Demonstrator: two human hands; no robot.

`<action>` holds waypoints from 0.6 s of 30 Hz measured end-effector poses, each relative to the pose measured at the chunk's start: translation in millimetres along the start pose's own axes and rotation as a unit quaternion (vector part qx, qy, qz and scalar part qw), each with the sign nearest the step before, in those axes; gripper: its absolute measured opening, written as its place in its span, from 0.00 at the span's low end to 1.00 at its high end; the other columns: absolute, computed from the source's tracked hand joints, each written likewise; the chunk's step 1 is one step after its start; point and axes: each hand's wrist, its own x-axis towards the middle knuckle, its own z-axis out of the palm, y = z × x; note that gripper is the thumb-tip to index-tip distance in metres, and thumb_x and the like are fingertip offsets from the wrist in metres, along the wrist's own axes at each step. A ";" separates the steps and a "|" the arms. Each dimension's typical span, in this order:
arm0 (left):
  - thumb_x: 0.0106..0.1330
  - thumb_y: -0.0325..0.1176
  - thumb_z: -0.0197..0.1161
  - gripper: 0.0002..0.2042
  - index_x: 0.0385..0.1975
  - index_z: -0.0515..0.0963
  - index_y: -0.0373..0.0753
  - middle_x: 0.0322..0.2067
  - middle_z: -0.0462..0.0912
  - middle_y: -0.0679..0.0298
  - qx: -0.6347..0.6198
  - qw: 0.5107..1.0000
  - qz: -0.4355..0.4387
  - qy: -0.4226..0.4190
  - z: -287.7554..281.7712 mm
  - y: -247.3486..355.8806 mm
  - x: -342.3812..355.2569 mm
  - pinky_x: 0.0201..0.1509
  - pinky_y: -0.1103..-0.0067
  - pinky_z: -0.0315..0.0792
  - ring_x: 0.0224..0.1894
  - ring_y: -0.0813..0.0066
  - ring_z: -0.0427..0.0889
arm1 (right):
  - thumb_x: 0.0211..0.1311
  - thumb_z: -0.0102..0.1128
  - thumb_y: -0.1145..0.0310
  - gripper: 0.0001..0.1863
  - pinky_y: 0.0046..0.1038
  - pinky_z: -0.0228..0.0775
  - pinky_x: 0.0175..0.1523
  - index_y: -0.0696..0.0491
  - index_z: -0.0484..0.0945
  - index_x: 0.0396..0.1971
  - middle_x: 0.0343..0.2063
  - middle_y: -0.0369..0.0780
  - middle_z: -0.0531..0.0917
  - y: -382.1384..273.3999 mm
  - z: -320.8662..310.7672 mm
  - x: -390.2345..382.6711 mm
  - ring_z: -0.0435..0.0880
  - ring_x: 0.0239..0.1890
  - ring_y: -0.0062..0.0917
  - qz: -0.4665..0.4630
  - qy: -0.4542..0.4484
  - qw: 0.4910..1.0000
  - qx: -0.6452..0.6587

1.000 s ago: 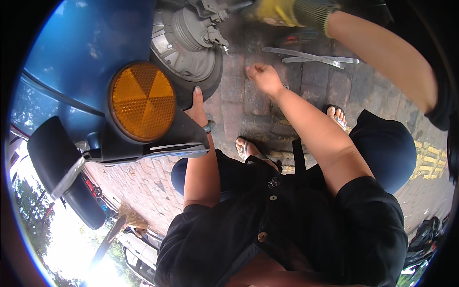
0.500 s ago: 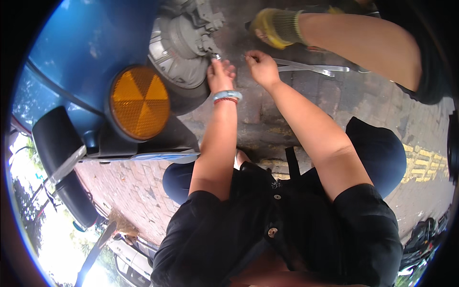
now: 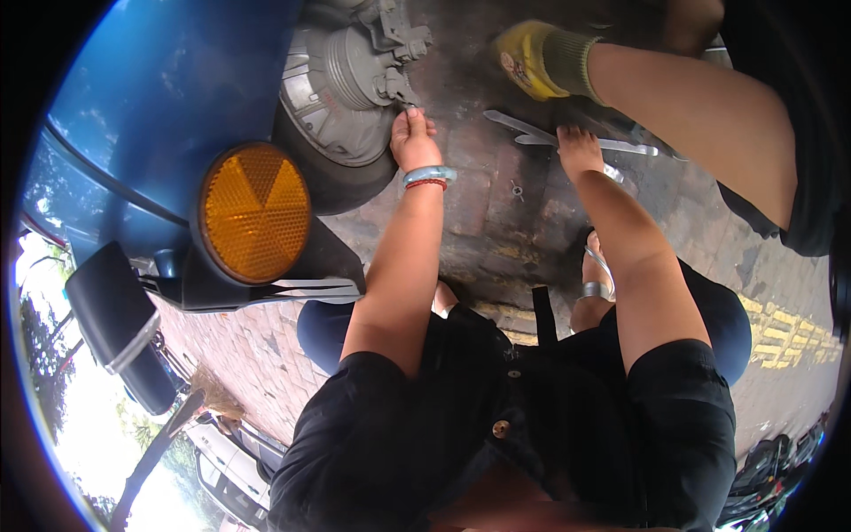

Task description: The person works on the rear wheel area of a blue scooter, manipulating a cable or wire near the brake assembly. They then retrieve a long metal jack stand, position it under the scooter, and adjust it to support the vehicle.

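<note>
My left hand (image 3: 413, 142) pinches thumb and fingers at the tip of a grey metal brake lever (image 3: 401, 91) beside a finned wheel hub (image 3: 330, 102). A bracelet and a red cord circle that wrist. Whatever small part sits between those fingertips is mostly hidden. To the right, my right hand (image 3: 581, 151) is low to the ground, its fingers curled over a flat silver metal bar (image 3: 514, 122). A second flat silver bar (image 3: 631, 147) crosses it. The fingers cover where the bars meet. On the paving between my hands lies a small metal piece (image 3: 518, 190).
A co-worker's yellow-gloved hand (image 3: 534, 64) reaches in from the upper right. Blue bodywork (image 3: 160, 106) with a round orange reflector (image 3: 255, 213) stands at the left, above a black tyre (image 3: 355, 191). Yellow tactile paving (image 3: 789, 324) lies to the right.
My right hand has moved rightward from near the wheel to the metal bars, and one bar has turned. The co-worker's gloved hand has shifted right. My left hand stays at the lever.
</note>
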 end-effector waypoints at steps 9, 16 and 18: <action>0.65 0.46 0.57 0.16 0.40 0.72 0.39 0.25 0.76 0.71 0.040 0.989 -0.128 -0.069 -22.4 2.5 -27.2 0.24 0.88 0.61 0.23 0.88 0.69 | 0.64 0.41 0.67 0.14 0.36 0.76 0.39 0.53 0.70 0.47 0.40 0.48 0.78 -3.3 -10.1 -0.1 0.81 0.41 0.36 0.011 -0.175 0.984 0.042; 0.59 0.55 0.58 0.26 0.39 0.75 0.32 0.31 0.77 0.63 0.247 0.919 -0.196 -0.237 -62.7 -5.3 -119.7 0.42 0.77 0.69 0.35 0.71 0.75 | 0.63 0.53 0.62 0.17 0.28 0.77 0.28 0.53 0.69 0.49 0.34 0.39 0.78 -70.3 -87.0 -37.5 0.82 0.30 0.25 -0.009 -0.469 0.731 0.495; 0.62 0.57 0.54 0.29 0.49 0.69 0.35 0.40 0.75 0.66 0.192 0.907 -0.214 -0.307 -77.9 9.2 -144.5 0.40 0.81 0.68 0.38 0.79 0.72 | 0.64 0.52 0.63 0.14 0.26 0.75 0.29 0.53 0.69 0.46 0.30 0.37 0.77 -100.4 -103.0 -48.9 0.79 0.27 0.21 -0.055 -0.517 0.670 0.529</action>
